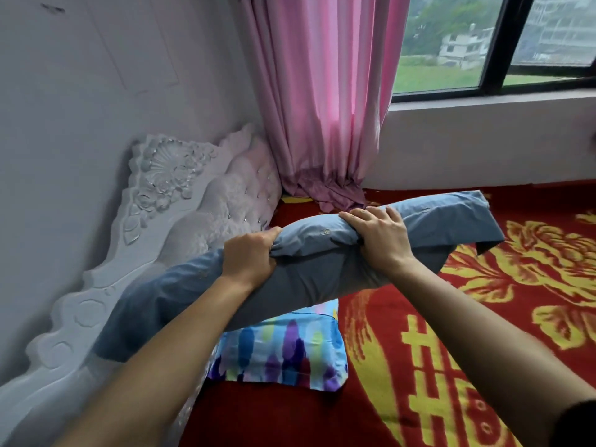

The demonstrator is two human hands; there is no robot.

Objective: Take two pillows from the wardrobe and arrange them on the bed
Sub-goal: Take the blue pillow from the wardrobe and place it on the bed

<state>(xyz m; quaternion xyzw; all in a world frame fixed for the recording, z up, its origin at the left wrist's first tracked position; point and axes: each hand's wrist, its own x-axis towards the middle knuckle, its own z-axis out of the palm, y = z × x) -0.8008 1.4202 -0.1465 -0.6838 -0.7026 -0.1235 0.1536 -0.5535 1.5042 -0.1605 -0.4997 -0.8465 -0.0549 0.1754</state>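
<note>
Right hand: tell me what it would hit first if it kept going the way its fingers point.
The right hand grips the blue pillow, fingers aimed up-left toward the corner. Past the pillow's top edge, it would probably meet the pink curtain bunched on the bed; depth is unclear.

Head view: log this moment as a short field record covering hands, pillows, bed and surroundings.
left hand: left hand gripping the blue-grey pillow, fabric bunched in its fist
right hand: right hand clasped over the same pillow's top edge
held pillow: long, tilted, above the bed near the white carved headboard
second pillow: multicoloured pillow lying flat on the bed, partly under the held one
bed cover: red and yellow blanket
background: pink curtain, window
</note>
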